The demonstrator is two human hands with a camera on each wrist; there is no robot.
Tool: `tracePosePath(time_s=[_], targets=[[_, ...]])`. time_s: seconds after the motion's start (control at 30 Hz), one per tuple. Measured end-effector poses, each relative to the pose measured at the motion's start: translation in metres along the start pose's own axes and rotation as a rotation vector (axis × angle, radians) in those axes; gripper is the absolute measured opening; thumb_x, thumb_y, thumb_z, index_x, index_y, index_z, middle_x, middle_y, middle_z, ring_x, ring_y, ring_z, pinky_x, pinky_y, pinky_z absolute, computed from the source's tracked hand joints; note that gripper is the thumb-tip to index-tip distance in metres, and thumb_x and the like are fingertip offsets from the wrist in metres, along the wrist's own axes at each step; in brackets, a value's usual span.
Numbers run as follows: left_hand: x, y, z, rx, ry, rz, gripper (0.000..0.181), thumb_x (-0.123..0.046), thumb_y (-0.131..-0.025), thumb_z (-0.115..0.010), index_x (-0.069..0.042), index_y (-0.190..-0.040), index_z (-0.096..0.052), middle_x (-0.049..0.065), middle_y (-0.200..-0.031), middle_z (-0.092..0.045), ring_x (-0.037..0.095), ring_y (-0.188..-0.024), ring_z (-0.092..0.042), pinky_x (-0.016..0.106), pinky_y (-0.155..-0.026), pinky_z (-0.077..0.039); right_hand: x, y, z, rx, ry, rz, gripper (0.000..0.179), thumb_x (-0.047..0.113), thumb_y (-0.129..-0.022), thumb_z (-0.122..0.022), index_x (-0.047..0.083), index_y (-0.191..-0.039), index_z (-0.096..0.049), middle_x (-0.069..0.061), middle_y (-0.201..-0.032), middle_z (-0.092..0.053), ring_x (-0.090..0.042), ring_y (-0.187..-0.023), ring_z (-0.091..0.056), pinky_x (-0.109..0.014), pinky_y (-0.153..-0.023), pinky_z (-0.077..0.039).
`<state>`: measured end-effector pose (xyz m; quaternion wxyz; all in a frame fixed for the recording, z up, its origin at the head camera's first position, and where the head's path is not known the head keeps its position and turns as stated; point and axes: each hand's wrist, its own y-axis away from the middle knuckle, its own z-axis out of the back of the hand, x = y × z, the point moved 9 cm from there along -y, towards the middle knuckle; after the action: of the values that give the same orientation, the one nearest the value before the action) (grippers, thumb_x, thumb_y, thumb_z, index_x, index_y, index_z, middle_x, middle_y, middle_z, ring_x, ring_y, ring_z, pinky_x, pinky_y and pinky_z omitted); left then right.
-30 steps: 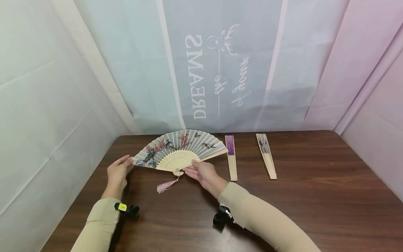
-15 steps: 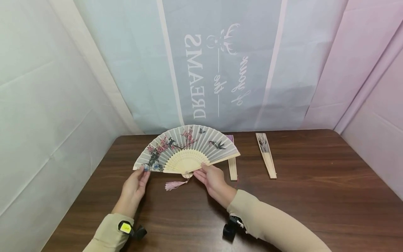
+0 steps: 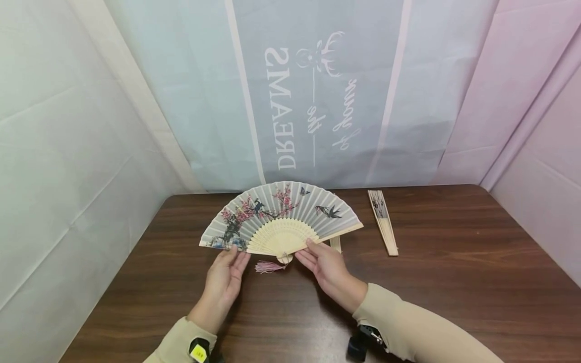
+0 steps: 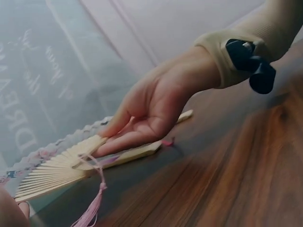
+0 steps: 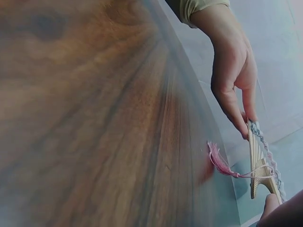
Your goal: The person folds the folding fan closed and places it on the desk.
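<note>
Spread wide above the table is a folding fan, pale with printed pink blossoms, a swallow and a butterfly. Its cream ribs meet at a pivot, where a pink tassel hangs. My left hand pinches the lower left edge of the fan, thumb on the printed side and fingers beneath. Near the pivot, my right hand pinches the right guard rib between thumb and fingers. In the left wrist view the right hand holds the ribs; the right wrist view shows the left hand at the fan's edge.
A closed fan with a grey print lies on the brown table to the right. Another closed fan is mostly hidden behind the spread one. A printed cloth backdrop stands behind the table.
Both hands have moved right and nearer with the fan, which is spread wider and faces me more fully. The left hand has gone from the fan's left tip to its lower edge, closer to the pivot.
</note>
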<state>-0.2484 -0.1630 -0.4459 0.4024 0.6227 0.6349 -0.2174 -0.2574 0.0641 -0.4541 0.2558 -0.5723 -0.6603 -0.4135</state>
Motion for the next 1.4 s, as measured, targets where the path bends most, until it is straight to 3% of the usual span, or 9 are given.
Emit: tracePosePath(time_s=[0.07,0.3,0.4,0.5,0.6,0.77,0.9,1.13,1.4], targets=[[0.004,0.003,-0.005,-0.008,-0.012,-0.008,0.035,-0.011,-0.106,-0.043,0.000,-0.135,-0.028,0.009,-0.121,-0.044,0.012,-0.109,-0.058,0.029,-0.112,-0.045,0.004,0.004,0.004,0.006,0.015,-0.001,0.034,0.000,-0.102,-0.047,-0.019,-0.131,-0.044,-0.010,-0.086,-0.070,-0.020,-0.087,-0.072,-0.040,-0.096,-0.059],[0.016,0.012,-0.015,-0.020,0.039,-0.019,0.021,-0.004,-0.104,-0.047,-0.005,-0.123,-0.040,0.003,-0.105,-0.059,0.009,-0.096,-0.066,0.027,-0.099,-0.057,0.015,0.017,0.018,0.034,0.093,-0.022,0.031,0.001,-0.103,-0.047,-0.018,-0.127,-0.045,-0.006,-0.082,-0.069,-0.016,-0.083,-0.072,-0.035,-0.090,-0.062],[0.020,0.014,-0.019,-0.031,0.034,-0.015,0.034,-0.004,-0.103,-0.048,-0.001,-0.135,-0.037,0.002,-0.105,-0.060,0.009,-0.095,-0.066,0.025,-0.093,-0.060,0.017,0.022,0.024,0.048,0.123,-0.040,0.029,0.002,-0.102,-0.048,-0.017,-0.124,-0.046,-0.005,-0.081,-0.069,-0.016,-0.082,-0.072,-0.034,-0.089,-0.063],[0.022,0.013,-0.023,-0.031,0.004,-0.005,0.056,-0.005,-0.103,-0.048,0.003,-0.152,-0.020,0.007,-0.117,-0.054,0.009,-0.098,-0.064,0.024,-0.097,-0.058,0.019,0.025,0.029,0.065,0.157,-0.050,0.030,0.003,-0.103,-0.048,-0.017,-0.125,-0.046,-0.005,-0.083,-0.069,-0.015,-0.084,-0.073,-0.034,-0.089,-0.063],[0.024,0.012,-0.027,-0.033,-0.020,-0.011,0.065,-0.004,-0.103,-0.048,0.006,-0.156,-0.010,0.009,-0.120,-0.052,0.008,-0.097,-0.063,0.023,-0.096,-0.058,0.022,0.026,0.032,0.086,0.191,-0.052,0.032,0.003,-0.103,-0.046,-0.019,-0.126,-0.045,-0.006,-0.087,-0.071,-0.015,-0.085,-0.073,-0.033,-0.089,-0.062],[0.025,0.009,-0.033,-0.029,-0.013,-0.026,0.061,-0.004,-0.102,-0.051,0.011,-0.152,-0.019,0.001,-0.099,-0.063,0.006,-0.089,-0.067,0.022,-0.089,-0.061,0.028,0.027,0.033,0.125,0.226,-0.051,0.039,0.003,-0.103,-0.047,-0.023,-0.132,-0.041,-0.011,-0.095,-0.074,-0.013,-0.085,-0.073,-0.032,-0.089,-0.062],[0.028,0.009,-0.036,-0.018,-0.013,-0.022,0.056,-0.004,-0.102,-0.051,0.014,-0.148,-0.024,-0.001,-0.094,-0.064,0.006,-0.087,-0.068,0.021,-0.086,-0.061,0.032,0.028,0.034,0.149,0.242,-0.055,0.037,0.004,-0.103,-0.047,-0.022,-0.129,-0.042,-0.009,-0.091,-0.075,-0.012,-0.083,-0.074,-0.031,-0.088,-0.063],[0.032,0.005,-0.039,-0.017,-0.052,-0.021,0.024,0.000,-0.101,-0.051,0.007,-0.123,-0.046,-0.001,-0.088,-0.067,0.007,-0.082,-0.069,0.022,-0.082,-0.062,0.034,0.027,0.038,0.181,0.273,-0.066,0.032,0.003,-0.103,-0.046,-0.020,-0.125,-0.044,-0.004,-0.084,-0.074,-0.011,-0.080,-0.073,-0.030,-0.086,-0.063],[0.035,0.001,-0.045,0.003,-0.072,-0.013,0.031,0.002,-0.100,-0.051,0.012,-0.128,-0.045,-0.001,-0.086,-0.068,0.008,-0.081,-0.070,0.023,-0.082,-0.063,0.035,0.024,0.044,0.181,0.313,-0.086,0.033,0.003,-0.102,-0.048,-0.020,-0.126,-0.044,-0.004,-0.083,-0.074,-0.014,-0.081,-0.074,-0.030,-0.086,-0.063]])
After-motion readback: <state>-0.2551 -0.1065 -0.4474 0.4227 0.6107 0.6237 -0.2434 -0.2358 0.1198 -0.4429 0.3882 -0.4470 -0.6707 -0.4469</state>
